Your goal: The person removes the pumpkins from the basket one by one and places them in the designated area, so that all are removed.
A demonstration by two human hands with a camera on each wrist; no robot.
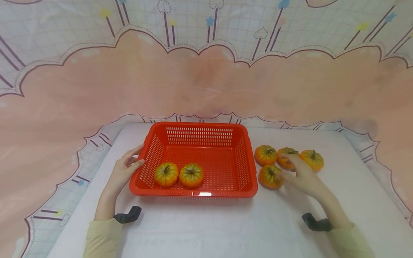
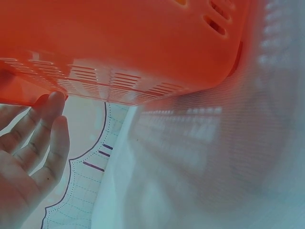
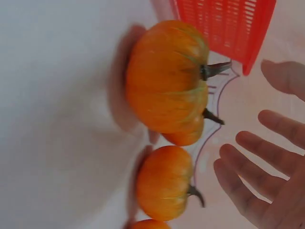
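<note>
A red plastic basket stands on the white table and holds two small orange-and-green pumpkins, one pumpkin beside the other. At its left side, my left hand rests its fingertips against the rim; in the left wrist view the fingers are extended. Over the group to the right hovers my right hand, fingers spread and nothing held. Under and around it sit the front pumpkin, the back-left pumpkin, a partly covered pumpkin and the rightmost pumpkin.
A white-covered table extends in front of the basket. Behind and to both sides hangs a patterned cloth in peach and pale blue. Each wrist wears a black camera mount, such as the left mount.
</note>
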